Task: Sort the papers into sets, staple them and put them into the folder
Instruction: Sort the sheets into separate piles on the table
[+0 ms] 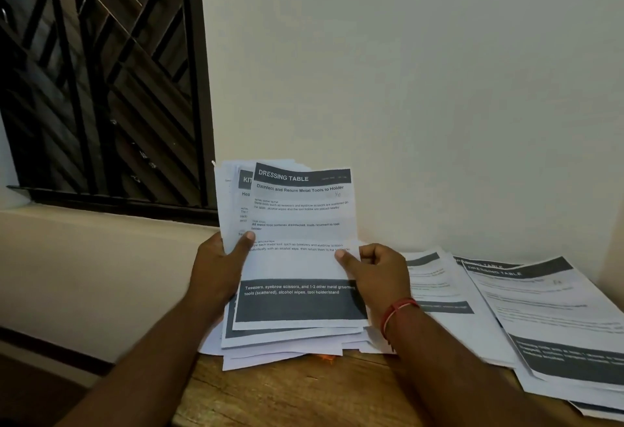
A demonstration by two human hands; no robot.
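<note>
Papers (297, 244) held upright at frame centre.
Left hand (219, 268) grips the stack; right hand (378, 274) pinches its front sheet.

A plain cream wall (422, 72) fills most of the view, evenly and dimly lit. Upper left sits a window (101, 72), dark beyond its dark frame and crossed by a grille of angled bars. Below it a pale ledge (84, 257) juts out from the wall. Down front, a wooden tabletop (287, 393) with visible grain sits close against the wall.
</note>
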